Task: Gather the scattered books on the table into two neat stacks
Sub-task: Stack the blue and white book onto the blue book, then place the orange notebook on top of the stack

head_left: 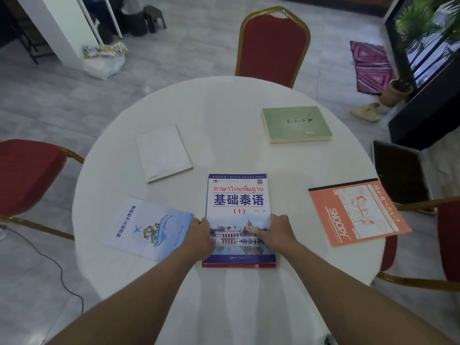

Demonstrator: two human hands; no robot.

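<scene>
A blue-and-white Thai language textbook (237,200) lies flat on the round white table (224,120), near its front edge. My left hand (199,235) holds its left side and my right hand (278,231) holds its right side, thumb on the cover. A red edge of another cover shows beneath its bottom. A pale blue booklet (146,227) lies just to the left. A white book (163,153) sits further back on the left. A green book (296,124) lies at the back right. An orange Snoopy notebook (358,211) lies at the right.
Red chairs with gold frames stand at the far side (273,43), the left (27,175) and the right (445,240). A dark tablet (400,173) rests at the table's right edge. A cable trails on the floor at the left.
</scene>
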